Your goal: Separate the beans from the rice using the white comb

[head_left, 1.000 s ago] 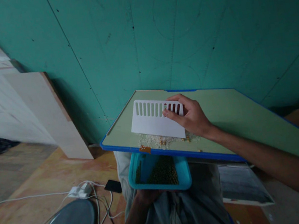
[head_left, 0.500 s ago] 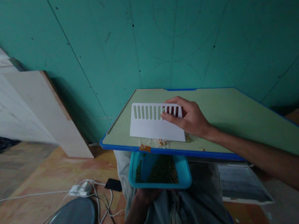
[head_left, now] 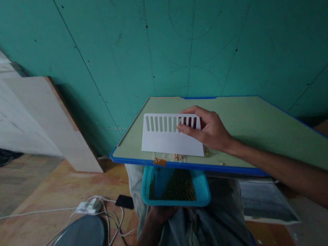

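My right hand (head_left: pixel 210 131) grips a white slotted plastic scraper (head_left: pixel 168 136) by its top right corner, its lower edge resting on a green table (head_left: pixel 252 127) with a blue rim. A thin line of pale grains (head_left: pixel 168 158) lies under the scraper at the table's near edge. Just below that edge a teal tray (head_left: pixel 204 186) holds dark green beans (head_left: pixel 178 186). My left hand (head_left: pixel 160 213) supports the tray from beneath, with its fingers hidden under it.
A teal wall stands behind the table. On the wooden floor at the left lie a white power strip (head_left: pixel 87 207) with cables, a black phone (head_left: pixel 124 202) and a grey round lid (head_left: pixel 74 243). A pale board (head_left: pixel 52 121) leans against the wall.
The scraper has slid towards me to the table's edge. The patch of pale grains on the table has shrunk to a thin line at the edge.
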A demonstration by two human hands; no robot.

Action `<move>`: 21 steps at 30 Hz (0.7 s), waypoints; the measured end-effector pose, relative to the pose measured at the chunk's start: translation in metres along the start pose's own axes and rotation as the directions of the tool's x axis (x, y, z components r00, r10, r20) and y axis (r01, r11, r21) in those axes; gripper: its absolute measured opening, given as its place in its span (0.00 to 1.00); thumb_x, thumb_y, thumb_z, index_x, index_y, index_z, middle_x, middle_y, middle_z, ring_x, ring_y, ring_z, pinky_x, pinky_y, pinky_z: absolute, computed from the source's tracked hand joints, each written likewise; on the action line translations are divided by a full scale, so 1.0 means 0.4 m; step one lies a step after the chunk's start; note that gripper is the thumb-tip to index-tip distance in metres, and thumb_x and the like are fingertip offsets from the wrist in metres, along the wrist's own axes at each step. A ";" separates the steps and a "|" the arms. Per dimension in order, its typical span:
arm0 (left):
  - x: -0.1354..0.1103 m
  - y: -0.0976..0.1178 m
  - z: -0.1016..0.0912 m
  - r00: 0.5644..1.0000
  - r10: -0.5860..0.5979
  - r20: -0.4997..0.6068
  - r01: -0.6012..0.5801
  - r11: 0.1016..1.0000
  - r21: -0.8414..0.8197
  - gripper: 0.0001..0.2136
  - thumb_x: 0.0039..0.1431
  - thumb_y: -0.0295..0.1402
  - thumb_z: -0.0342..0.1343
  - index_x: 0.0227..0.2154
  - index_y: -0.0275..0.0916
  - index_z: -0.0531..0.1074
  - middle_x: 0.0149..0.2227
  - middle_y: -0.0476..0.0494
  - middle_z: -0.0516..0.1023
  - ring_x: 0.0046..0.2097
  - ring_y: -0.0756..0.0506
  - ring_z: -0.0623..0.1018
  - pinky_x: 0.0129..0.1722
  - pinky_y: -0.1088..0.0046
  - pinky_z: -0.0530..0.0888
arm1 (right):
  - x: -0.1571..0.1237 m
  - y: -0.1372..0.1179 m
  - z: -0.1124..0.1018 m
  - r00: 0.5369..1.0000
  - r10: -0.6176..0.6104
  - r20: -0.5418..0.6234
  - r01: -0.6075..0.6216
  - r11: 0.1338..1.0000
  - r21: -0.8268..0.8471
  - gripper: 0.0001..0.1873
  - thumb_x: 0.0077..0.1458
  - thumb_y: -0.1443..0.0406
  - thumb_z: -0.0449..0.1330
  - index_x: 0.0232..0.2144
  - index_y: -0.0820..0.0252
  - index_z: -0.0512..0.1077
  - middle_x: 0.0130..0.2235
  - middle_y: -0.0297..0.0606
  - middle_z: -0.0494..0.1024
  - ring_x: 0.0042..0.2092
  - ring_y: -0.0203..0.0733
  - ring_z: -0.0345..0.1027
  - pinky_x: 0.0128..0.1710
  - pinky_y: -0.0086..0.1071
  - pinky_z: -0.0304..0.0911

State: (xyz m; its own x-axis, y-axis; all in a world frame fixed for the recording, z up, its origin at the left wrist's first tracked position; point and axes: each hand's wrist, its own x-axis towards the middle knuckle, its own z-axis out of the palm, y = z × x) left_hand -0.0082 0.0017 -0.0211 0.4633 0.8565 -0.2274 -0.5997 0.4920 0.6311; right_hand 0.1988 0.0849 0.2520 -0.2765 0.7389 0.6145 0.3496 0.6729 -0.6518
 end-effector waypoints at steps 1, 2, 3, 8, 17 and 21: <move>0.001 -0.001 0.000 1.000 0.001 -0.013 -0.001 1.000 -0.014 0.24 0.47 0.56 0.65 0.42 0.45 0.81 0.46 0.39 0.85 0.61 0.28 0.74 0.58 0.46 0.72 | 0.000 0.000 0.000 1.000 0.002 0.003 -0.002 1.000 0.007 0.17 0.55 0.54 0.68 0.42 0.56 0.75 0.29 0.31 0.77 0.24 0.33 0.63 0.21 0.28 0.56; 0.002 -0.002 0.000 1.000 0.004 -0.026 -0.005 0.999 -0.032 0.24 0.46 0.56 0.66 0.41 0.45 0.81 0.46 0.39 0.85 0.61 0.27 0.73 0.58 0.46 0.72 | -0.001 -0.001 0.000 1.000 -0.001 0.007 0.001 1.000 0.015 0.17 0.55 0.54 0.68 0.42 0.56 0.75 0.29 0.31 0.77 0.24 0.33 0.63 0.21 0.28 0.56; 0.002 -0.002 0.001 0.999 0.008 -0.038 -0.010 0.999 -0.051 0.24 0.45 0.56 0.67 0.40 0.45 0.81 0.46 0.39 0.85 0.61 0.27 0.73 0.58 0.46 0.72 | -0.001 -0.001 0.000 1.000 -0.005 0.013 0.005 1.000 0.021 0.16 0.55 0.54 0.68 0.42 0.56 0.74 0.29 0.32 0.77 0.24 0.33 0.63 0.21 0.28 0.56; 0.002 0.002 0.007 1.000 -0.005 -0.023 0.002 0.991 -0.135 0.25 0.41 0.56 0.70 0.40 0.47 0.83 0.46 0.44 0.86 0.59 0.29 0.76 0.60 0.50 0.71 | 0.000 -0.005 0.000 1.000 -0.003 0.031 0.002 0.999 0.033 0.16 0.55 0.54 0.68 0.42 0.55 0.75 0.30 0.32 0.78 0.24 0.33 0.64 0.22 0.28 0.57; 0.002 0.006 0.014 1.000 0.007 -0.010 -0.008 0.994 -0.109 0.27 0.42 0.57 0.68 0.43 0.46 0.81 0.49 0.43 0.85 0.59 0.31 0.76 0.60 0.49 0.70 | -0.001 -0.010 -0.001 0.998 -0.031 0.051 0.029 0.999 0.042 0.15 0.55 0.56 0.68 0.41 0.57 0.75 0.27 0.30 0.75 0.23 0.31 0.61 0.21 0.26 0.55; -0.001 0.014 0.030 1.000 -0.009 -0.007 0.008 0.996 -0.090 0.29 0.43 0.59 0.66 0.45 0.45 0.81 0.48 0.41 0.85 0.62 0.30 0.72 0.60 0.51 0.70 | 0.000 -0.012 -0.002 0.998 -0.050 0.049 0.048 0.998 0.039 0.15 0.55 0.57 0.68 0.41 0.58 0.75 0.27 0.30 0.75 0.22 0.30 0.61 0.20 0.24 0.54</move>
State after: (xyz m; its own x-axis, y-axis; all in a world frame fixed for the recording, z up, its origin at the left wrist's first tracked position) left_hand -0.0040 0.0022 -0.0085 0.4644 0.8530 -0.2380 -0.6523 0.5113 0.5596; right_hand 0.1978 0.0816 0.2553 -0.3368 0.7054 0.6237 0.3012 0.7083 -0.6384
